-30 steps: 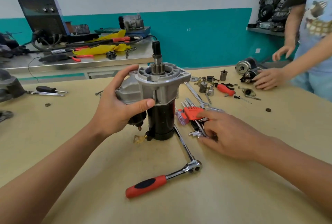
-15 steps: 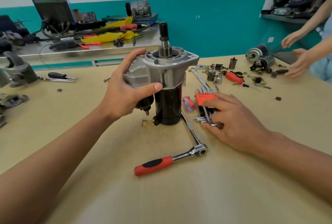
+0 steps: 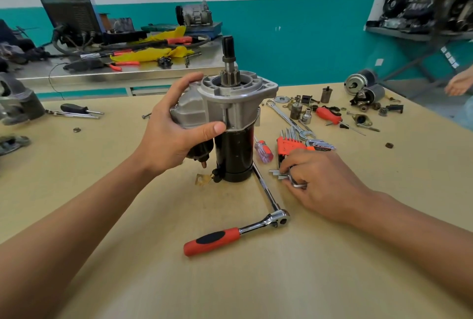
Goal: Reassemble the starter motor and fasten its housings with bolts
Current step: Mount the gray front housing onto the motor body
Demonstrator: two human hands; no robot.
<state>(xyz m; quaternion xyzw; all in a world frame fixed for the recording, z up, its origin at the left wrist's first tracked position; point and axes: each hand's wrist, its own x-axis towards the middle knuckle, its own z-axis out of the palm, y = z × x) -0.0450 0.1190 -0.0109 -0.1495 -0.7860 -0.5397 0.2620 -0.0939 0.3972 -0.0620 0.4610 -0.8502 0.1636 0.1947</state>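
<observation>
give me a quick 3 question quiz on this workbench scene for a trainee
1. True or false: the left hand grips the silver housing of the starter motor, which stands upright on the table with its shaft pointing up.
2. Where does the ratchet wrench lie?
A) on the table, in front of the motor
B) on the far steel bench
C) on top of the motor
3. Fill in: the right hand curls its fingers on the metal keys of the ____, which sits in a red holder.

Key: 1 true; 2 A; 3 hex key set
</observation>
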